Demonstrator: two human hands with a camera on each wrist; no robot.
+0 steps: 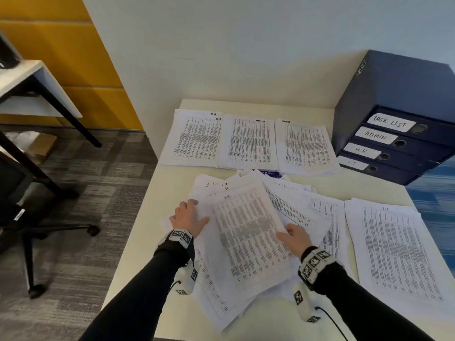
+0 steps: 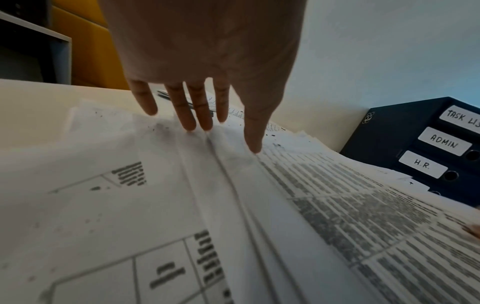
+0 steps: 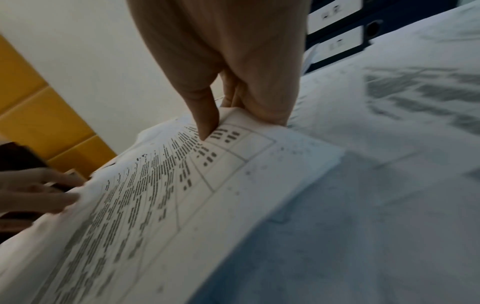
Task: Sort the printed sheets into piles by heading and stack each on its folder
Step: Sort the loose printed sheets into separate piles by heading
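Mostly the print on the sheets is too small and blurred to read; only handwritten headings show, faintly, at the tops of the sorted piles. A purple-edged item [image 1: 273, 174] peeks out from under the loose heap [image 1: 295, 205], almost wholly covered. The right edge of the near right pile [image 1: 394, 247] runs out of view, and the right wrist picture is smeared with blur.

At the back right of the counter [image 1: 128, 262] lie four dark blue folders [image 1: 394, 143], stacked flat, with spine labels reading TASK LIST, ADMIN, HR and IT from top to bottom. Whether anything is inside them cannot be told. Three neat piles [image 1: 248, 143] lie side by side along the far edge of the counter, just left of the folders.

In the middle the top sheet [image 1: 248, 235] of the heap is raised at its right edge. The left hand [image 1: 188, 217] lies flat with straight, slightly spread fingers [image 2: 191, 115] pressing on the papers at the sheet's left edge. The right hand [image 1: 293, 238] pinches the sheet's right edge, thumb [image 3: 205, 115] on top and fingers curled beneath.
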